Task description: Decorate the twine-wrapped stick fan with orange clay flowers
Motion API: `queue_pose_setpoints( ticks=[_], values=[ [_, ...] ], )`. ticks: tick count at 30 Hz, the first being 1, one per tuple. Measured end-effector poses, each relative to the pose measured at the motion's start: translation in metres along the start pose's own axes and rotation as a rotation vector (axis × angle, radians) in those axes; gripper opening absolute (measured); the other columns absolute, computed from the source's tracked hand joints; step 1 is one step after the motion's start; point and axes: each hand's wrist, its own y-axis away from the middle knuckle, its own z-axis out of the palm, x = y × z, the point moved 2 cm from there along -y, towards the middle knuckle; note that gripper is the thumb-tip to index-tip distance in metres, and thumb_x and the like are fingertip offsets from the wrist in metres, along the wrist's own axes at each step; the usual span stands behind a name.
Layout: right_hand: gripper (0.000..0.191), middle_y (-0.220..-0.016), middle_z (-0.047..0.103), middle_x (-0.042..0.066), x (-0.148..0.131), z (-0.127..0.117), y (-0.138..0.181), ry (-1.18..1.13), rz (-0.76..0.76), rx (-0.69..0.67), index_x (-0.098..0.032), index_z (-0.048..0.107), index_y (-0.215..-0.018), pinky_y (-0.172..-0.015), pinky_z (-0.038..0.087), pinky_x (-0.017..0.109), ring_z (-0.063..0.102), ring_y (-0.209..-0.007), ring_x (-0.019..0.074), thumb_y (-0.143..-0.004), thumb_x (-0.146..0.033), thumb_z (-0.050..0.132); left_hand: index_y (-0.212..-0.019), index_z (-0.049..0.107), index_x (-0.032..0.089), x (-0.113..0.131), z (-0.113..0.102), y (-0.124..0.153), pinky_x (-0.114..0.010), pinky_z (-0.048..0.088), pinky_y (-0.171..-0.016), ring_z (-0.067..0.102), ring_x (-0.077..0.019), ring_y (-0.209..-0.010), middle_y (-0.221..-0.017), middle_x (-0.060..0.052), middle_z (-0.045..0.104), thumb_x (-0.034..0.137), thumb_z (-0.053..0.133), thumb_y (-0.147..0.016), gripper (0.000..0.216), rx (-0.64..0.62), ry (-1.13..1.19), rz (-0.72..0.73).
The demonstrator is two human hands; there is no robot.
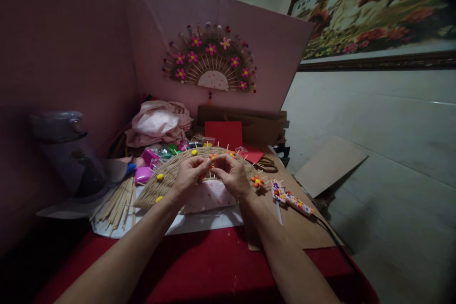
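Observation:
My left hand [192, 174] and my right hand [231, 173] meet over the middle of a half-round fan [167, 185] wound with brown cord. Both sets of fingers are closed in a pinch around a small orange piece [213, 166], mostly hidden by the fingertips. Thin sticks poke out along the fan's curved edge. Yellow dots [160, 177] sit on its left side, and an orange flower with a yellow centre [257, 181] is on its right. More orange petals show just behind my fingers. A pale patterned half-circle [213, 197] lies at the fan's base, below my hands.
A flower-patterned glue gun [292, 201] with a black cable rests on cardboard at right, near scissors [268, 165]. Wooden sticks [116, 206] and a magenta packet [143, 175] lie left, beside a clear-lidded container [67, 152]. A finished fan [211, 59] hangs on the pink board behind.

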Motion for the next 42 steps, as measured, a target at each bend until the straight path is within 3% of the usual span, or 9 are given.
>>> queue_pose_setpoints(
  ticks=[9,14,23,28,34,38,42],
  values=[
    [0.008,-0.077,0.063,0.004,-0.01,0.0,0.003,0.319,-0.185,0.056,-0.019,0.065,-0.078,-0.067,0.048,0.028,0.058,-0.074,0.0159,-0.079,-0.027,0.063,-0.052,0.047,0.015,-0.004,0.0,-0.001,-0.017,0.018,-0.034,0.029,-0.003,-0.035,-0.041,0.006,0.039,0.052,0.07,-0.064,0.045,0.044,0.097,-0.053],
    [0.005,-0.076,0.063,0.003,-0.012,-0.002,0.003,0.375,-0.217,0.07,-0.019,0.064,-0.08,-0.069,0.046,0.028,0.058,-0.074,0.016,-0.079,-0.023,0.061,-0.054,0.051,0.014,-0.002,-0.001,0.0,-0.017,0.017,-0.035,0.029,-0.0025,-0.035,-0.041,0.007,0.041,0.044,0.076,-0.059,0.039,0.026,0.047,-0.073],
    [0.008,-0.073,0.062,0.003,-0.017,0.002,0.005,0.479,-0.238,0.053,-0.02,0.064,-0.077,-0.067,0.043,0.028,0.056,-0.071,0.0156,-0.082,-0.023,0.058,-0.052,0.052,0.014,-0.004,0.0,0.0,-0.018,0.019,-0.035,0.032,-0.0031,-0.035,-0.041,0.006,0.042,0.045,0.075,-0.061,0.039,0.041,0.024,-0.038],
    [0.013,-0.071,0.061,0.002,-0.017,0.001,0.005,0.477,-0.223,0.066,-0.018,0.062,-0.075,-0.063,0.042,0.027,0.053,-0.066,0.0141,-0.082,-0.029,0.058,-0.053,0.048,0.015,-0.003,-0.004,-0.003,-0.015,0.023,-0.036,0.033,-0.0028,-0.037,-0.044,0.006,0.043,0.04,0.075,-0.06,0.038,0.111,0.228,-0.079],
    [0.013,-0.074,0.062,0.003,-0.015,0.002,0.006,0.385,-0.192,0.055,-0.019,0.063,-0.082,-0.062,0.044,0.027,0.054,-0.066,0.014,-0.082,-0.031,0.059,-0.07,0.06,0.012,-0.002,-0.008,-0.002,-0.016,0.039,-0.044,0.048,-0.0054,-0.047,-0.057,0.003,0.057,0.018,0.076,-0.052,0.024,0.167,0.336,-0.166],
    [0.012,-0.076,0.062,0.003,-0.014,0.006,0.008,0.368,-0.195,0.006,-0.02,0.065,-0.08,-0.067,0.045,0.029,0.055,-0.073,0.0157,-0.083,-0.03,0.059,-0.075,0.063,0.011,-0.003,-0.005,-0.001,-0.014,0.029,-0.037,0.039,-0.0039,-0.039,-0.047,0.006,0.048,0.017,0.073,-0.057,0.022,0.133,0.393,-0.171],
    [0.011,-0.075,0.062,0.003,-0.013,0.009,0.009,0.333,-0.196,-0.015,-0.021,0.065,-0.078,-0.068,0.046,0.03,0.055,-0.072,0.0159,-0.082,-0.031,0.061,-0.063,0.058,0.012,-0.003,-0.002,0.0,-0.015,0.023,-0.035,0.035,-0.0035,-0.037,-0.047,0.005,0.044,0.028,0.072,-0.066,0.022,0.095,0.436,-0.179]
  ],
)
